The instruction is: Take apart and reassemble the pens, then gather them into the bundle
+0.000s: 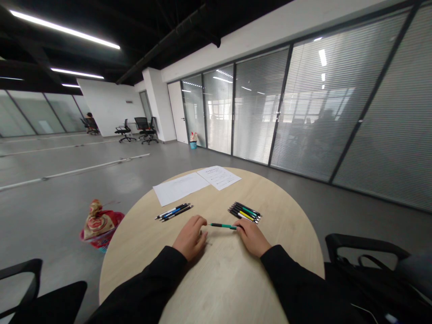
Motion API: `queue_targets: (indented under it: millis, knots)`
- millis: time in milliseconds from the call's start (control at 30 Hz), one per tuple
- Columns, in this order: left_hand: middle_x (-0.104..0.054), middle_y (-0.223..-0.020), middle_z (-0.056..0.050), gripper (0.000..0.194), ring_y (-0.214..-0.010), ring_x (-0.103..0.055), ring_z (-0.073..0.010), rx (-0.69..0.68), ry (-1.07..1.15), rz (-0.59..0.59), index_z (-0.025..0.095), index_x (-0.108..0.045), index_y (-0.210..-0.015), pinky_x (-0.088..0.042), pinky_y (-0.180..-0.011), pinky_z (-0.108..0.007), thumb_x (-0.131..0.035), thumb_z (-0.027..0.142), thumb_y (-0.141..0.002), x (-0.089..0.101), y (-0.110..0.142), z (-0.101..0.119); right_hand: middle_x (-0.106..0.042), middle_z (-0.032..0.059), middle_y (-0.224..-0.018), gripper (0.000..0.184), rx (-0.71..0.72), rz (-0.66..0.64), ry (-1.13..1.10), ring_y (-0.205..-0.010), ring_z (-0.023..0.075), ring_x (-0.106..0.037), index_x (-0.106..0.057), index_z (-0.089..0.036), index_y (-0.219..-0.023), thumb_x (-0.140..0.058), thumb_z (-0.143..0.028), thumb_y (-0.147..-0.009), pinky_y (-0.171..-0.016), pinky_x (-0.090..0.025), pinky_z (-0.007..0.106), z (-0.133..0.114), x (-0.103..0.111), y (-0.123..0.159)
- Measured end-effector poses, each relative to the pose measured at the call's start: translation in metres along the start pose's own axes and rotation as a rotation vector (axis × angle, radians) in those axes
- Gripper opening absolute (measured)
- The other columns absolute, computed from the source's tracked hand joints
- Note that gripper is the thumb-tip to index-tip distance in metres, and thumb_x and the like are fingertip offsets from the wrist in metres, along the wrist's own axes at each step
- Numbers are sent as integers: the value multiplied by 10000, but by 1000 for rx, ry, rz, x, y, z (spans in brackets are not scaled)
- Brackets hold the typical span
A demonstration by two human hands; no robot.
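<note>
right hand (252,237): fingers (241,227) pinching green pen (222,226). left hand (190,238): fingers curled, just beside it. tabletop (216,279): pen row (173,212) at 11 o'clock, pen bunch (245,212) at 1 o'clock.

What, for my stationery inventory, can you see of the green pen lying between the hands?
The slim pen has a green barrel, with a black section at the end toward the left hand; it looks like plastic. It lies flat on the pale wood table, nearly level across the view. The right hand's fingertips meet its other end, while the left hand is just apart from it.
</note>
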State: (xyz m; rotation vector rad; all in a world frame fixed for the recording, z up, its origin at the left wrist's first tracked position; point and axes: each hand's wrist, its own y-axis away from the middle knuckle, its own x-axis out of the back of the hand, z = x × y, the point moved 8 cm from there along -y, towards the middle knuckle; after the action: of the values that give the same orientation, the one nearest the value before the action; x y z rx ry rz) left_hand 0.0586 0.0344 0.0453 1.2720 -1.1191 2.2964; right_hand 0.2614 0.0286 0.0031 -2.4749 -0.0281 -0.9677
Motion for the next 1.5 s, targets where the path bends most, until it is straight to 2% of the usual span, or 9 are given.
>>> queue_targets:
  millis: [167,333,533,733,1033,1333,1500]
  knots:
    - [-543,-1007,-99,147,-927,-514,-237,14,-37,46,174,-487,-1009,-459,-847,-395,-457,187,-866,7,1,1,-653,69,-929,167,-8,10,1,-899,201,-581,-634,-182,-915,-473,-142,-913,-823,-439,325,3,1,0]
    - [-557,-952,-91,104,-877,-518,-227,-29,-71,-117,177,-546,-908,-457,-787,-360,-456,209,-868,-6,0,7,-653,71,-927,178,-20,29,-6,-900,203,-580,-639,-179,-919,-467,-136,-906,-826,-440,330,4,4,0]
    - [-590,-849,-67,158,-804,-540,-194,-110,-90,-318,185,-585,-782,-450,-725,-301,-462,212,-878,-23,3,16,-661,66,-921,184,-44,39,-16,-892,200,-585,-652,-181,-905,-476,-134,-892,-828,-440,327,6,4,-1]
    - [-614,-846,-53,124,-781,-565,-170,-113,-113,-391,191,-607,-792,-450,-703,-267,-504,193,-862,-34,6,13,-671,66,-929,189,-50,42,-25,-899,198,-591,-662,-183,-914,-481,-135,-886,-831,-440,320,5,5,-1]
    - [-603,-800,-55,258,-729,-544,-170,-111,-229,-343,183,-575,-757,-434,-683,-284,-398,206,-943,-42,5,10,-663,71,-928,184,-49,32,-2,-904,201,-585,-659,-179,-909,-481,-139,-890,-837,-437,326,6,4,-1]
    - [-571,-873,-57,207,-761,-527,-181,-14,-22,-122,194,-518,-882,-442,-694,-305,-333,238,-964,-21,4,0,-657,66,-919,181,-42,33,-8,-893,201,-584,-655,-182,-914,-478,-143,-902,-827,-442,327,4,3,-1]
    - [-570,-822,-49,200,-721,-524,-185,111,14,-42,194,-495,-879,-433,-661,-310,-333,276,-963,-14,3,-14,-655,68,-925,178,-39,31,-10,-897,201,-583,-653,-178,-921,-480,-139,-902,-831,-440,324,4,3,0]
